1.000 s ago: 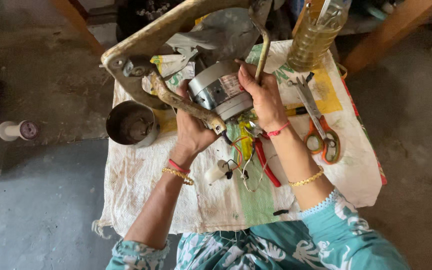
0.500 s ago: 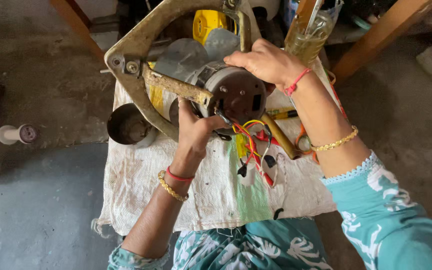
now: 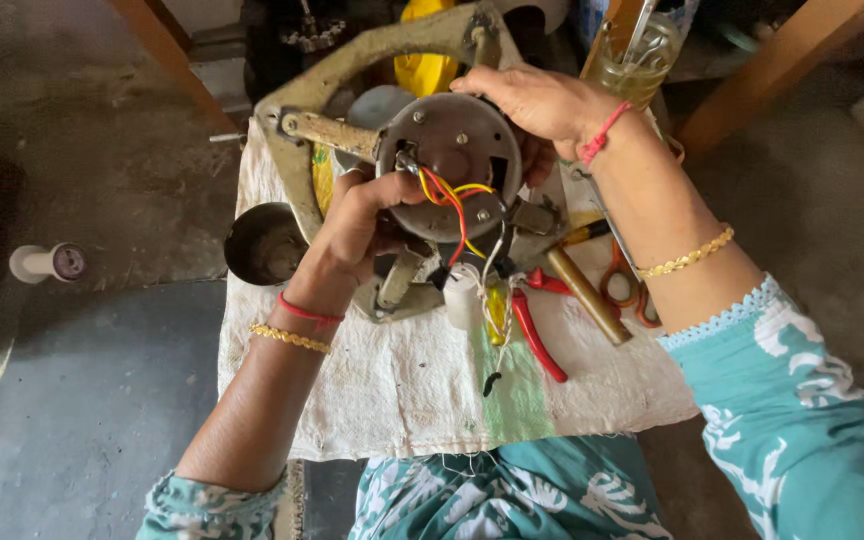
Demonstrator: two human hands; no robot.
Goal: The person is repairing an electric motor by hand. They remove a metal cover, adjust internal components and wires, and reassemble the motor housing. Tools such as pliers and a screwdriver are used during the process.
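A round grey electric motor [image 3: 452, 160] sits inside a triangular tan metal frame [image 3: 297, 150], lifted above a white cloth-covered table [image 3: 402, 390]. Its flat end with screws faces me. Red, yellow and white wires [image 3: 457, 205] hang from it down to a small white cylinder [image 3: 462, 295]. My left hand [image 3: 357, 225] grips the motor's left side and a frame arm. My right hand [image 3: 537, 100] holds the motor's upper right edge.
Red-handled pliers [image 3: 537, 335], a brass rod [image 3: 587, 295] and orange-handled scissors [image 3: 622, 285] lie on the cloth at right. A dark metal cup [image 3: 262, 245] stands at the cloth's left edge. A bottle of yellowish liquid [image 3: 637, 60] stands behind. A white spool [image 3: 47, 262] lies on the floor.
Both hands have turned the motor and frame so the motor's flat end now faces up toward me, and the assembly is held closer to me.
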